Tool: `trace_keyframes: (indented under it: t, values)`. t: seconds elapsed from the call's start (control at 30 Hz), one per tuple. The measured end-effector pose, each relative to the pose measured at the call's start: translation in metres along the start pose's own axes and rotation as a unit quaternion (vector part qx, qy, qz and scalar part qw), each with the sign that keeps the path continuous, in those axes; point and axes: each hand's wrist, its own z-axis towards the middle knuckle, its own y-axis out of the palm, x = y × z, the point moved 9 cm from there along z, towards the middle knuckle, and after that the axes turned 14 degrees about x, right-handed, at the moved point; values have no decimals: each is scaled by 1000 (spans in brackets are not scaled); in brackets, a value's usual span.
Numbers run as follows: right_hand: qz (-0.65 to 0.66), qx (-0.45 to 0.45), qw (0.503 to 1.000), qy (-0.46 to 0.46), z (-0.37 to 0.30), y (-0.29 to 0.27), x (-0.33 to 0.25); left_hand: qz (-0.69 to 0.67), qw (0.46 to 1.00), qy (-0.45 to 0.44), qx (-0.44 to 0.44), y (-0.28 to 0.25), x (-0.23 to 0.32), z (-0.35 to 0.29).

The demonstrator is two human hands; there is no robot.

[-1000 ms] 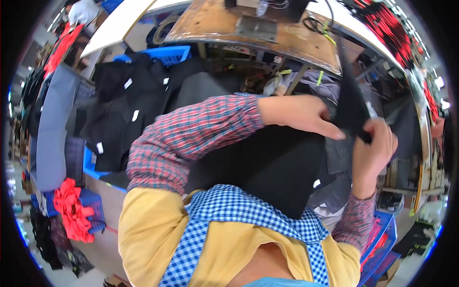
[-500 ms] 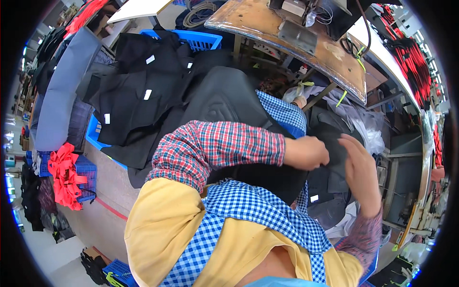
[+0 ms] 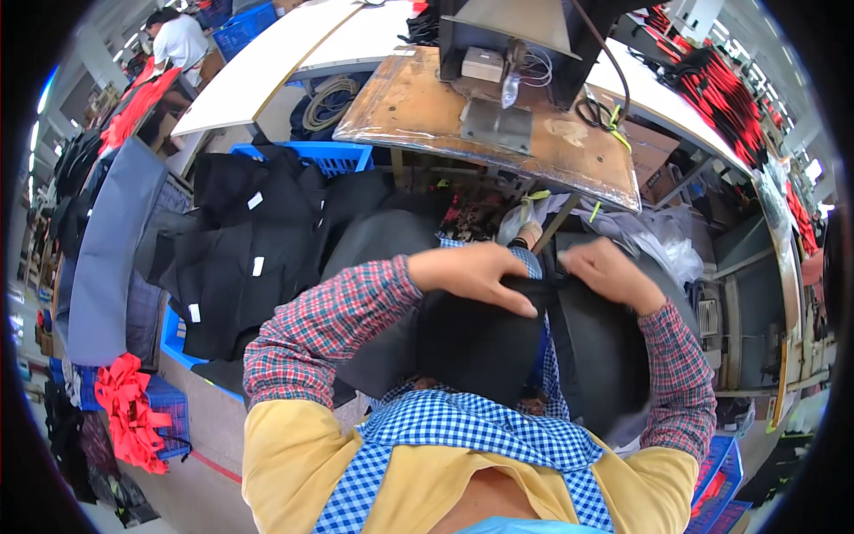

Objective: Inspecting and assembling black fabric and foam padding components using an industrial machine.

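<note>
A black fabric piece [image 3: 476, 343] hangs over my lap below my left hand [image 3: 476, 274], whose thumb lies on its near side near the upper edge. A narrow dark part runs from there toward my right hand [image 3: 614, 274]. The fingers of my right hand are curled at the upper edge of a dark grey-black panel [image 3: 605, 351]; their tips are slightly blurred. Whether the two dark parts are one piece, I cannot tell. A blue-and-white checked apron [image 3: 480, 427] shows beneath them.
Black fabric pieces with white labels [image 3: 253, 267] are heaped over a blue crate [image 3: 338, 158] at the left. Ahead stands a wooden machine table [image 3: 400, 107]. Red strips [image 3: 132, 414] hang on another crate at the lower left. A person [image 3: 178, 44] is at the far left.
My left hand has moved left and turned so its thumb lies on the black fabric. My right hand has come down from upright, its fingers curling at the dark panel. The view has shifted.
</note>
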Motion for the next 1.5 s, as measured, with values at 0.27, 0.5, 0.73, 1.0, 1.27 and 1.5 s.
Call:
trace_keyframes:
  t: [0.27,0.5,0.73,1.0,1.27,1.5]
  values:
    - [-236,222,939,-111,88,-50,-11,4,987,-90,131,-131,-36,36]
    - [-260,215,931,-138,139,-47,17,-24,975,-209,73,-166,-79,63]
    - [-289,181,928,-151,187,-49,28,-1,955,-289,65,-198,-131,83]
    - [-263,186,940,-112,223,-58,52,20,953,-293,78,-220,-161,101]
    - [-266,191,940,-94,221,-68,47,-27,958,-272,83,-222,-149,104]
    - [-297,192,932,-80,216,-73,38,14,969,-229,93,-228,-138,107]
